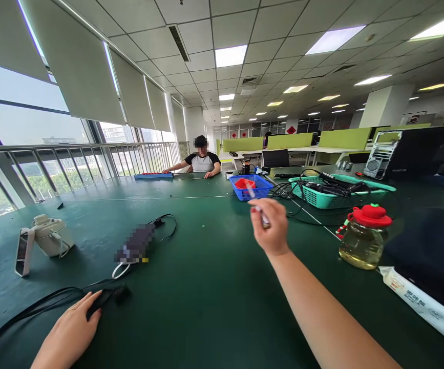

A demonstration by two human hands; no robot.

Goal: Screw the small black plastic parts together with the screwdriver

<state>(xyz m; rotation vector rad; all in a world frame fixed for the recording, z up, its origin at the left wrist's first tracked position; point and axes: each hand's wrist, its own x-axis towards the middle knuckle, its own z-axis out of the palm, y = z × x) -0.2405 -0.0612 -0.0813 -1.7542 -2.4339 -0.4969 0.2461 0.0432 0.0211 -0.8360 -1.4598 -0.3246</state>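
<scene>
My right hand (271,225) is raised over the table, its fingers closed round a slim, whitish pen-like stick (251,192) that points up and away; its lower end shows by my palm. Low on the left, my left hand (70,325) rests at the table, thumb and fingers round a black block-shaped cable end (110,294). Black cables (41,303) run from near it to the left edge. Beyond lies a pixelated dark device (136,243) with a white loop and a short black cord.
Right of my arm stand a glass jar (362,246) with a red lid and a long white package (421,300). Farther off are a blue basket (245,195) and a green basket (321,201) of cables. At left stand a bottle (50,236) and phone-like device (23,252). A person (203,161) sits opposite.
</scene>
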